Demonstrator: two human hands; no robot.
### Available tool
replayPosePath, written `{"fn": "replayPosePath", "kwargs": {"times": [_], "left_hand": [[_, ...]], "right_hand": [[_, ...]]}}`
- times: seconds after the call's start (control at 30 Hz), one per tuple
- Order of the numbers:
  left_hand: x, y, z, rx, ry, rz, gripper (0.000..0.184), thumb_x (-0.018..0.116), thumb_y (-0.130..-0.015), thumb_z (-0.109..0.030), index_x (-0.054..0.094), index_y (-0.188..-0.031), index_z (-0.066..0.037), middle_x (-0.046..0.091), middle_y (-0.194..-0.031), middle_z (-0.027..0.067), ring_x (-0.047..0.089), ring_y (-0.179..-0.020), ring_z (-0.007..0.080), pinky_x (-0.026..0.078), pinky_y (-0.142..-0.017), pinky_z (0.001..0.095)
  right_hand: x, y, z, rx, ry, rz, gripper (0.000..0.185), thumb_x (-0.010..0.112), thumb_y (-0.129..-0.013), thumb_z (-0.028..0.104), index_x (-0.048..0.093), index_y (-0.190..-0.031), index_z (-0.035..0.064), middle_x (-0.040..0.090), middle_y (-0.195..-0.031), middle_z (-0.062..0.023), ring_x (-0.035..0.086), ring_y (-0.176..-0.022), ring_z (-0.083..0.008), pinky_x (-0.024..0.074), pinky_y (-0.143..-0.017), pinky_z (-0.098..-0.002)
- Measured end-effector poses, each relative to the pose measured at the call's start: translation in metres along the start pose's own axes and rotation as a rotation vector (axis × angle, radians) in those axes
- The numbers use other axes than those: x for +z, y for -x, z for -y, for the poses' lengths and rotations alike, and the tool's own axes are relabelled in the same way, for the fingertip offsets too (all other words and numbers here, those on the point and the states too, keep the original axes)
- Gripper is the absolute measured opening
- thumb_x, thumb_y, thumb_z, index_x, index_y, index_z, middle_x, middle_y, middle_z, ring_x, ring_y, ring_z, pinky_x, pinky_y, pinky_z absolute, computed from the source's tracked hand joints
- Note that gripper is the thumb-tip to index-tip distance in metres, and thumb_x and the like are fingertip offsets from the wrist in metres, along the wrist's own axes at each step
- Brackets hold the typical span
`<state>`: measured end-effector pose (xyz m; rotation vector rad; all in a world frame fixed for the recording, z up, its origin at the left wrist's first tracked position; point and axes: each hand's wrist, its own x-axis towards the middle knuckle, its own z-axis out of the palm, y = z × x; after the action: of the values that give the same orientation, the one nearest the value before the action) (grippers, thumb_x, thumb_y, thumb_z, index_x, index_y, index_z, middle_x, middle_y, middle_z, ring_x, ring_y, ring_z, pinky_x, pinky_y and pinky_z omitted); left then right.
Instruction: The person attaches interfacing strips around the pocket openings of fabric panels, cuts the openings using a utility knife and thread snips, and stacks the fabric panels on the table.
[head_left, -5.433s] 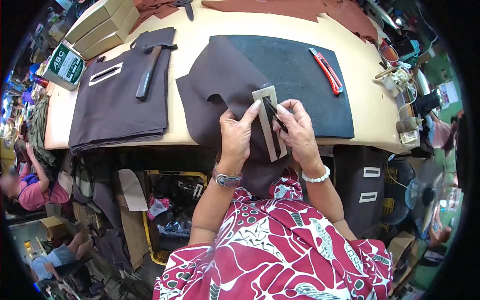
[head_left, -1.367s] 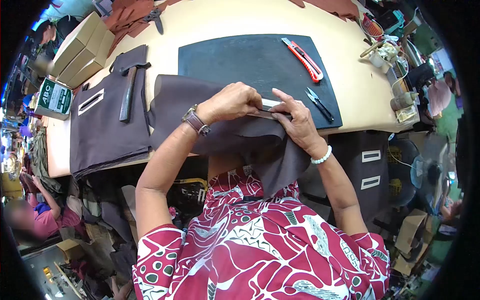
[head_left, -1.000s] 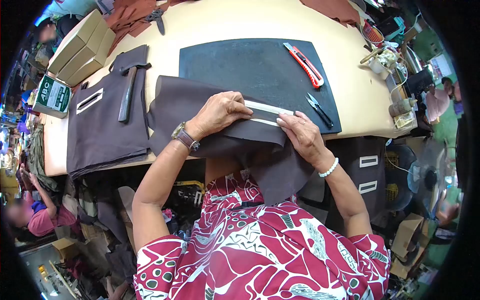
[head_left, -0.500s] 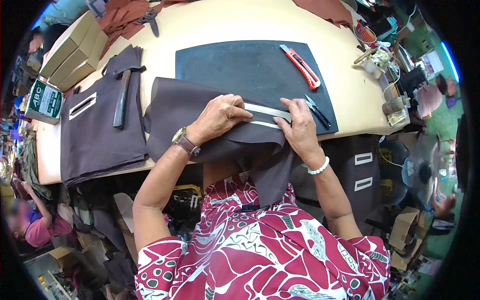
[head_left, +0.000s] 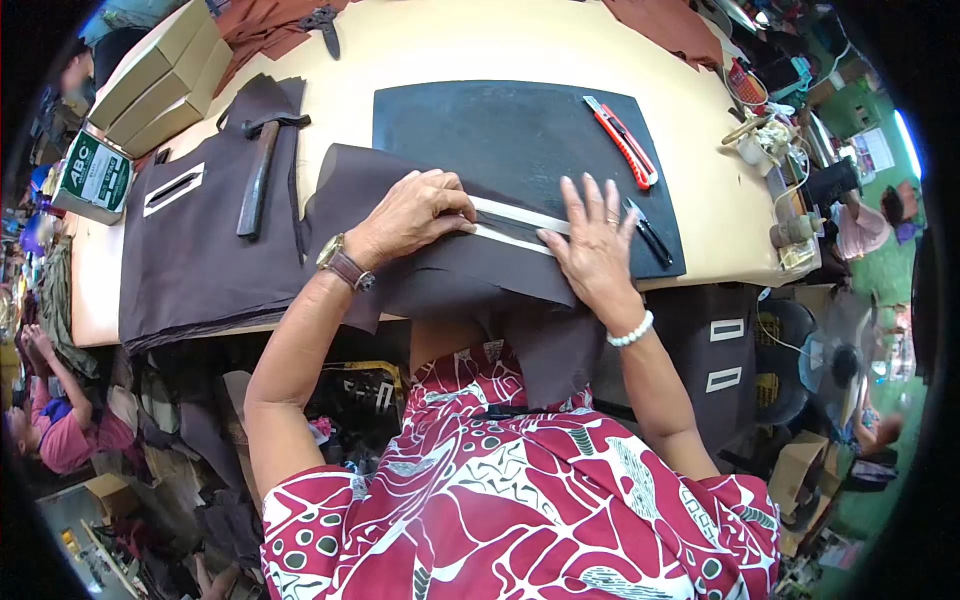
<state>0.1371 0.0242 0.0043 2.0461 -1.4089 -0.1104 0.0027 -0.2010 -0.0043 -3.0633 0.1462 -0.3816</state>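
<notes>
A dark brown fabric piece (head_left: 400, 275) with a long white-bordered slit (head_left: 515, 222) lies partly over the black cutting mat (head_left: 480, 130) and hangs off the table edge toward my lap. At the left end of the slit, my left hand (head_left: 415, 215) is closed, thumb and fingers pinching the fabric by the white border. My right hand (head_left: 597, 245) presses on the right end of the border with its fingers spread and stretched out. Just right of it lie small black-handled snips (head_left: 650, 235). A red utility knife (head_left: 622, 145) rests on the mat farther back.
On the left are stacked brown fabric panels (head_left: 200, 255) with a hammer (head_left: 260, 180) on top. Beside them stand a green ABC box (head_left: 95, 180) and cardboard boxes (head_left: 165, 80). Reddish-brown cloth lies along the far edge. A person in pink (head_left: 85, 430) is at lower left.
My left hand has slid left along the slit. My right hand has gone from gripping the right end to lying flatter with fingers spread. The view has shifted slightly.
</notes>
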Motion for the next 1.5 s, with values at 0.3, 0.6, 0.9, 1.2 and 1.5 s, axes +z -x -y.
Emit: {"fn": "replayPosePath", "kwargs": {"times": [0.3, 0.6, 0.9, 1.2, 1.5], "left_hand": [[0.012, 0.016, -0.005, -0.060, -0.199, -0.270, 0.023, 0.071, -0.074, -0.026, 0.059, -0.079, -0.007, 0.056, -0.082, 0.0054, 0.054, -0.080, 0.0243, 0.043, -0.072, 0.0350], [0.035, 0.026, -0.040, -0.091, -0.492, -0.492, 0.023, 0.072, -0.073, -0.018, 0.054, -0.073, -0.005, 0.059, -0.084, 0.0087, 0.058, -0.076, 0.0265, 0.046, -0.068, 0.0364], [0.039, -0.035, -0.108, -0.382, -0.534, -0.743, 0.063, 0.074, -0.070, -0.038, 0.055, -0.114, 0.002, 0.056, -0.111, 0.0181, 0.054, -0.102, 0.0330, 0.044, -0.086, 0.0405], [0.041, -0.051, -0.077, 0.029, -0.609, -0.705, 0.034, 0.060, -0.069, 0.001, 0.062, -0.102, -0.005, 0.061, -0.098, 0.0085, 0.059, -0.090, 0.0259, 0.049, -0.077, 0.0367], [0.057, -0.032, -0.071, -0.115, -0.218, -0.224, 0.024, 0.068, -0.069, -0.014, 0.063, -0.090, -0.003, 0.056, -0.086, 0.0081, 0.054, -0.083, 0.0262, 0.045, -0.072, 0.0375]], "right_hand": [[0.024, -0.037, 0.053, -0.156, -0.120, 0.052, 0.066, 0.052, -0.087, 0.046, 0.034, -0.138, 0.0076, 0.032, -0.142, -0.0169, 0.022, -0.133, -0.0407, 0.0153, -0.101, -0.0682], [-0.015, -0.091, 0.061, -0.329, -0.481, 0.301, 0.052, 0.064, -0.080, 0.023, 0.047, -0.125, 0.0024, 0.062, -0.100, -0.0216, 0.058, -0.095, -0.0371, 0.0459, -0.084, -0.0429], [-0.023, -0.153, 0.058, 0.120, -1.414, -0.225, 0.024, 0.054, -0.087, 0.011, 0.060, -0.105, -0.0041, 0.065, -0.090, -0.0078, 0.057, -0.078, -0.0135, 0.0468, -0.073, -0.0283], [-0.054, -0.066, -0.049, 0.483, -1.470, -0.720, 0.035, 0.059, -0.084, 0.000, 0.046, -0.115, -0.0076, 0.056, -0.110, -0.0123, 0.054, -0.095, -0.0174, 0.0442, -0.088, -0.0302], [-0.063, 0.026, -0.091, 0.292, 0.200, -0.634, 0.057, 0.065, -0.077, 0.006, 0.041, -0.127, -0.0059, 0.048, -0.121, -0.0241, 0.052, -0.106, -0.0373, 0.0386, -0.098, -0.0397]]}}
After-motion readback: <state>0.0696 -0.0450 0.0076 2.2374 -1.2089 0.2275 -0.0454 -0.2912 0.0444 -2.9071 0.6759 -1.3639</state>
